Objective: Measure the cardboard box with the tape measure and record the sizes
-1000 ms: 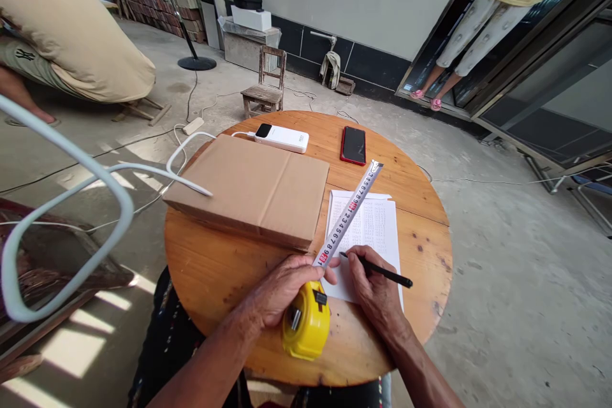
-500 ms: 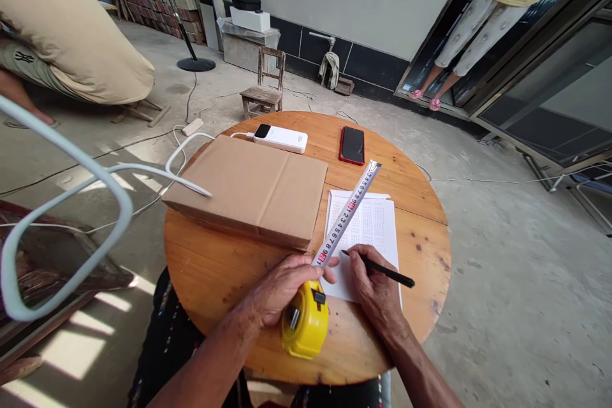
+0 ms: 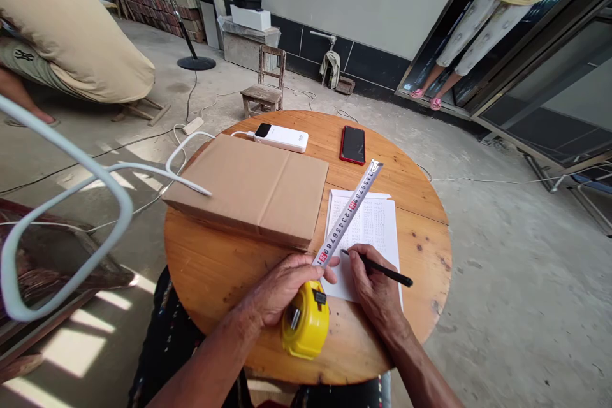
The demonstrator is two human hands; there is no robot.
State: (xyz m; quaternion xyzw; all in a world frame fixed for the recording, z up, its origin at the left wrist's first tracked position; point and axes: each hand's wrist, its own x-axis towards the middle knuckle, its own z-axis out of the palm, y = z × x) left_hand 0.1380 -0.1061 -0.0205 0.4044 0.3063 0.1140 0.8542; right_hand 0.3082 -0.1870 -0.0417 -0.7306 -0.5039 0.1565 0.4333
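Note:
My left hand [image 3: 280, 290] is wrapped round a yellow tape measure [image 3: 306, 326] at the near edge of the round wooden table [image 3: 215, 268]. Its blade [image 3: 351, 211] runs out diagonally up and right, over a white sheet of paper [image 3: 375, 229] covered in small writing. My right hand [image 3: 375, 290] pinches a black pen [image 3: 382, 273], its tip touching the paper just right of the blade. A flat brown cardboard box [image 3: 253, 188] lies to the left of the paper.
A white power bank [image 3: 282, 138] with a cable and a red-edged phone [image 3: 353, 144] lie at the table's far side. A small wooden chair [image 3: 265, 83] stands beyond. A person sits at far left [image 3: 57, 32]; another stands in the doorway [image 3: 478, 19]. A white cable [image 3: 71, 159] loops close at left.

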